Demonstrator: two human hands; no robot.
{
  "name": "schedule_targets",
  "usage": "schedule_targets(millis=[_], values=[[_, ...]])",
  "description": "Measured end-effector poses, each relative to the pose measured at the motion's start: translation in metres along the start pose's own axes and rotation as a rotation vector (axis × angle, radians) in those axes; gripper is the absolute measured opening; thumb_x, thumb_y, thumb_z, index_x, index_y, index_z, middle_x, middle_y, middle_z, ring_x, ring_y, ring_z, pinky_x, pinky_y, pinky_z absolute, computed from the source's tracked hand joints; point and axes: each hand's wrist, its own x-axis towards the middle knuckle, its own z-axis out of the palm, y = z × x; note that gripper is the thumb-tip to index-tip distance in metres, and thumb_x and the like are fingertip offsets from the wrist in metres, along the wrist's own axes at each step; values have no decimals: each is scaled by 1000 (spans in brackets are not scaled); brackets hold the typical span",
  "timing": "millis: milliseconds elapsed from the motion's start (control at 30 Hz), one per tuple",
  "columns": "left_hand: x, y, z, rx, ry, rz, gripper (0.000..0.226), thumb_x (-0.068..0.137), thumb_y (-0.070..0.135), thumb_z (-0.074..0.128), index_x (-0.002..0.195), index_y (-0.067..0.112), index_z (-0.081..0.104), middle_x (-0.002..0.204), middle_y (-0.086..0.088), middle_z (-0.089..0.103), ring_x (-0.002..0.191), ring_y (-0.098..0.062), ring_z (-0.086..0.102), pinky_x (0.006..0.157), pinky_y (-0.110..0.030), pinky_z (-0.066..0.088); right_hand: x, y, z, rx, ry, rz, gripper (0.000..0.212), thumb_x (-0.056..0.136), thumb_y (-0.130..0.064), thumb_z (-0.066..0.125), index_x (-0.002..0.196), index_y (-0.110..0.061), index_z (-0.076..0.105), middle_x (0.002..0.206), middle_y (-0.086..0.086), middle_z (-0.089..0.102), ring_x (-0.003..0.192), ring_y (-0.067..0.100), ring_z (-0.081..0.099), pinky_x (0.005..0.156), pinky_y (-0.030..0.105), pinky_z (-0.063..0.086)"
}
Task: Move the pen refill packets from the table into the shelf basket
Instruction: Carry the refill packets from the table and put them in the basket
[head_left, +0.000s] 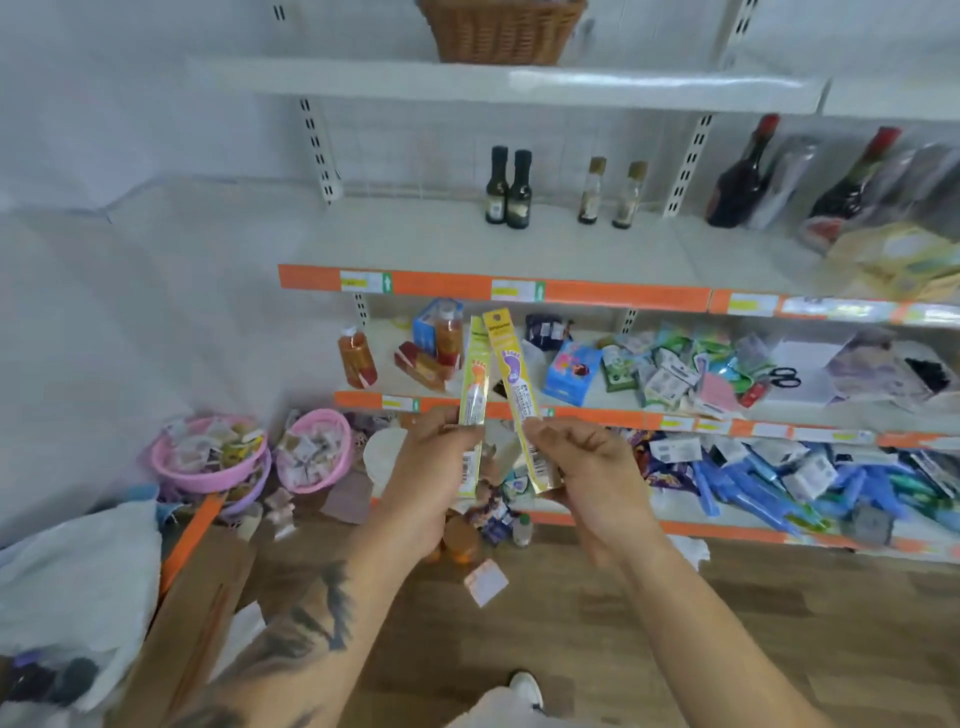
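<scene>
1. The left hand (431, 467) grips a green-edged packet (474, 395), upright above its fingers.
2. The right hand (587, 467) pinches a yellow packet (511, 379), tilted left, touching the other.
3. The wicker basket (501, 31) sits on the top shelf, well above both.

The wicker basket (502, 31) on the top shelf is cut off by the upper edge, so its contents cannot be seen. The print on the two yellow packets (511, 395) is too small to be read, and their lower ends are hidden behind the fingers. The goods heaped on the lower right shelf (810, 483) are blurred, perhaps blue pens. The white bag (78, 587) is cropped at the left edge.
</scene>
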Motion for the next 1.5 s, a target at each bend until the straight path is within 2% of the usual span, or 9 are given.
schedule_targets(millis=[233,467,533,767,867,1000,1167,1367,1500], values=[[57,112,56,-77,-21,258,4,98,16,65,98,12,65,74,-13,65,58,-27,60,53,-35,45,93,-95,11,-57,25,-392,10,98,-20,72,96,-11,73,61,10,55,59,21,44,57,31,37],[93,207,65,-126,-53,460,15,98,19,65,105,18,78,95,-19,75,78,-33,70,62,-38,51,147,-173,50,-4,-26,-627,16,97,-15,73,108,-8,63,62,5,63,55,16,52,56,26,47],[103,228,64,-146,-98,493,17,99,17,63,107,16,78,85,-18,73,69,-28,64,58,-33,47,159,-191,64,0,-54,-666,16,97,-11,71,109,-7,61,63,9,67,53,15,56,55,28,49],[147,269,51,-268,-187,549,25,104,29,60,105,12,78,90,-26,69,73,-30,61,57,-32,45,197,-230,106,-41,-38,-682,8,100,-17,66,101,-9,68,63,15,62,50,16,53,45,24,46],[171,295,38,-231,-243,608,24,101,30,62,105,14,80,97,-18,75,76,-26,63,59,-31,46,218,-244,127,-105,-42,-755,12,103,-20,63,101,-13,71,75,14,70,62,28,62,54,32,52],[196,327,27,-232,-305,660,25,96,26,67,107,6,76,85,-11,71,64,-19,60,54,-28,46,236,-264,140,-200,-9,-825,14,102,-21,63,102,-15,75,83,-4,76,76,14,70,69,26,56],[218,353,25,-261,-351,705,19,82,26,78,92,9,75,75,-17,66,59,-29,55,51,-30,45,246,-285,145,-360,44,-874,12,98,-11,68,93,-18,76,73,-5,74,63,6,65,62,17,50],[245,388,31,-177,-309,706,10,93,24,75,88,16,78,75,-3,66,60,-21,51,52,-34,43,266,-333,142,-417,228,-850,21,96,-14,72,112,-24,65,70,0,74,47,5,53,48,15,41],[256,403,30,-235,-334,583,22,100,27,66,86,15,76,77,-4,66,58,-21,53,51,-33,43,312,-370,124,-598,332,-695,15,93,-17,72,102,-29,69,72,1,75,49,9,54,47,18,43]])
